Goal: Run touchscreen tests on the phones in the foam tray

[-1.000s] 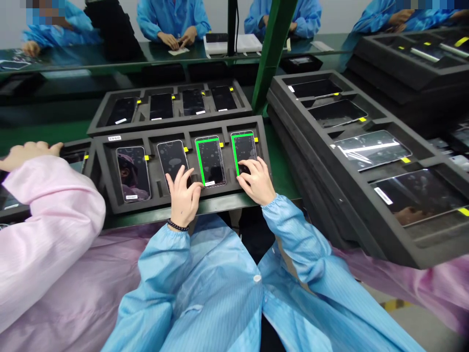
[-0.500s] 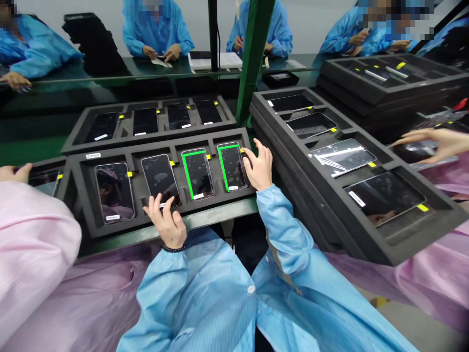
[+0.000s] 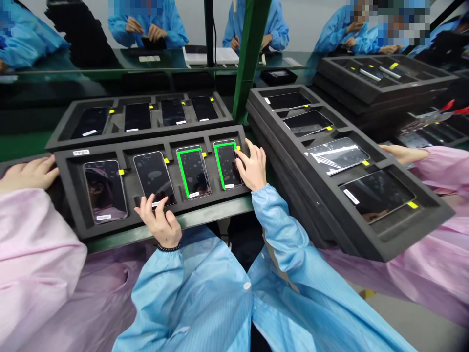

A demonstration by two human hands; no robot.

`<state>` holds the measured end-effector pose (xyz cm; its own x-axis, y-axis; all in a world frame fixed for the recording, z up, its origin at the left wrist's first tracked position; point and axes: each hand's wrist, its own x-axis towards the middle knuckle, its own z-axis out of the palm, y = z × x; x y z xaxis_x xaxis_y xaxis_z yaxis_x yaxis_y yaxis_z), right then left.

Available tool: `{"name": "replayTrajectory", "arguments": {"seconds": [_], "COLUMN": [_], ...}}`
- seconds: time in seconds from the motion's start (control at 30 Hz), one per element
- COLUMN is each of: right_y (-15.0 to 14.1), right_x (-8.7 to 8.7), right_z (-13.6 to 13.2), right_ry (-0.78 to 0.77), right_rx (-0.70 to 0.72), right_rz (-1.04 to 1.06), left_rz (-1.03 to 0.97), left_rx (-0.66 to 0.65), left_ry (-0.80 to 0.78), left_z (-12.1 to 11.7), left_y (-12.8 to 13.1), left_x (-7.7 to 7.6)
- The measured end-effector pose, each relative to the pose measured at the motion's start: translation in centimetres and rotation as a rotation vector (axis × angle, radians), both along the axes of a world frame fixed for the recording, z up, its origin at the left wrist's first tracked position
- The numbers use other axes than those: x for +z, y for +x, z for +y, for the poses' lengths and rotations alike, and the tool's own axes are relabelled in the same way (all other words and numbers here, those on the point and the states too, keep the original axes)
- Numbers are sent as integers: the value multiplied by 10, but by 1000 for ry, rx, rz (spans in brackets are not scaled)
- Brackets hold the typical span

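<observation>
Front tray (image 3: 75, 195) lies mid-view in the head picture, along the edge of the green bench (image 3: 220, 212), with four screens (image 3: 154, 176) in its pockets. The two rightmost bear green lines along their top and left sides. The left hand (image 3: 159, 222) is unclenched, fingers spread over the tray's lower rim and the foot of the second screen from the left, grasping nothing. The right hand (image 3: 254, 166) bends loosely by the rightmost screen and the tray's right rim; whether it grips, I cannot tell. A co-worker's hand (image 3: 31, 173) is just beside the tray's left end.
</observation>
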<state>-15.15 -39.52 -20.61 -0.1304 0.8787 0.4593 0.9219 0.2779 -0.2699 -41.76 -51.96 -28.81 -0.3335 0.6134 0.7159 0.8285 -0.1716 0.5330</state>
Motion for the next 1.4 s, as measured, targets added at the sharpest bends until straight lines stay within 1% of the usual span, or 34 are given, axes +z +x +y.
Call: {"name": "replayTrajectory", "arguments": {"seconds": [0.2,0.4,0.53,0.63,0.73,0.87,0.97,1.07,1.23,1.4], "right_y": [6,14,18,20,20,17,19,24,31,34], "right_x": [-10,-19,-21,-21,-18,-13,-9,-7,-12,-19], "right_z": [-23,-52,-69,-77,-77,-66,-61,-64,-73,-74], "right_ry": [16,5,19,41,50,34,55,88,73,64], "right_rx": [17,51,67,92,102,80,63,47,108,136], "right_rz": [-20,-41,-71,-85,-84,-72,-28,25,-11,-63], "left_rz": [26,54,64,61,63,57,51,40,17,31], "left_rx": [-7,27,20,26,33,33,40,36,26,25], "left_ry": [-27,-36,-15,-21,-21,-21,-29,-22,-29,4], "left_z": [-3,-3,-3,-3,-3,-3,-3,-4,-3,-4], "left_y": [0,-1,-1,-1,-1,-1,-1,-1,-2,-1], "left_x": [3,2,2,2,2,1,1,0,0,1]}}
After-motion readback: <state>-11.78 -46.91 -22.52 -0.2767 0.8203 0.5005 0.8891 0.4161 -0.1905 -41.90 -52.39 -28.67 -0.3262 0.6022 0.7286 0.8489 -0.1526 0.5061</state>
